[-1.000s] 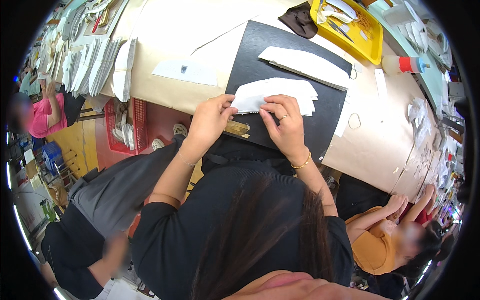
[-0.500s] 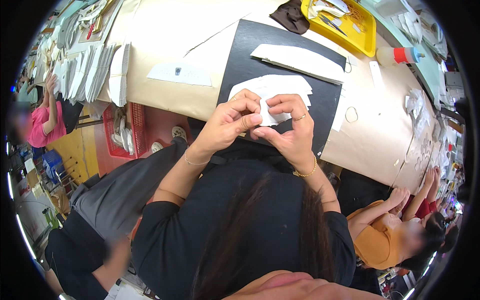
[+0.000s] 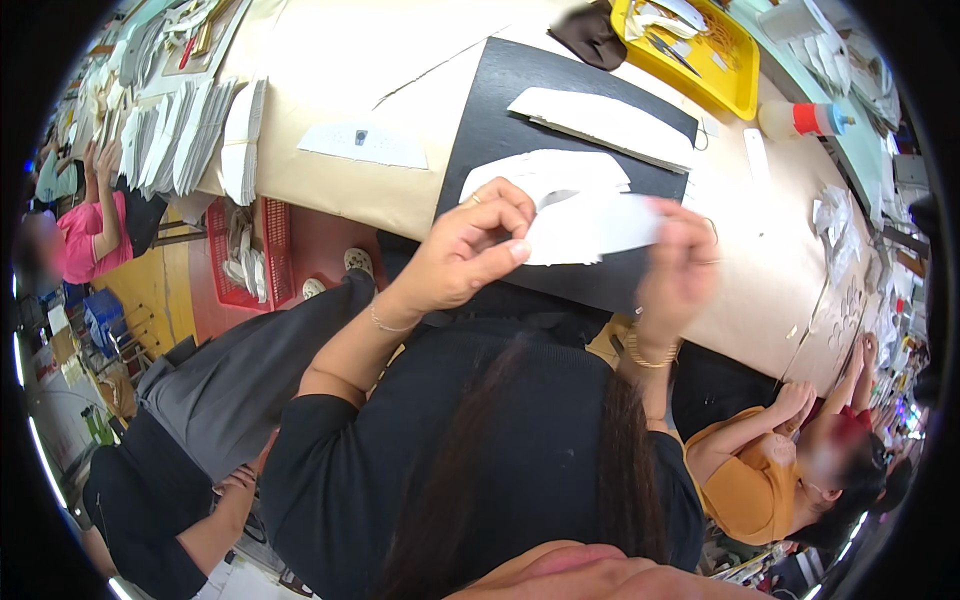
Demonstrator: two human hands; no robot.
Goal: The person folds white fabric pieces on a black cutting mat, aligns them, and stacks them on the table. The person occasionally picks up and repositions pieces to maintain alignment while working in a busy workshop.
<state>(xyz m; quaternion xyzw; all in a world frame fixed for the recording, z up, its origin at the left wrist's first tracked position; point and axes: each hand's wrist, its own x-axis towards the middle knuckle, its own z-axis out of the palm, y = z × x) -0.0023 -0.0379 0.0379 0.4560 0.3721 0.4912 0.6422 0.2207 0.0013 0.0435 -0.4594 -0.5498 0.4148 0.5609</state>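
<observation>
White paper strip (image 3: 590, 228): you hold it lifted above the black mat (image 3: 500, 110), stretched between both hands. Your left hand (image 3: 470, 250) pinches its left end w/ thumb and forefinger, other fingers curled in. Your right hand (image 3: 680, 270) grips the right end; it's blurred, so exact finger placement can't be told. Under the strip, a stack of white cut pieces (image 3: 545, 175) lies on the mat, w/ another long white piece (image 3: 600, 120) further up. The mat sits on a tan table (image 3: 340, 60). Yellow tray (image 3: 735, 75) at the far right corner, a glue bottle w/ red collar (image 3: 800, 120) just beside it. Red basket (image 3: 245, 255) sits below the table edge on your left.
</observation>
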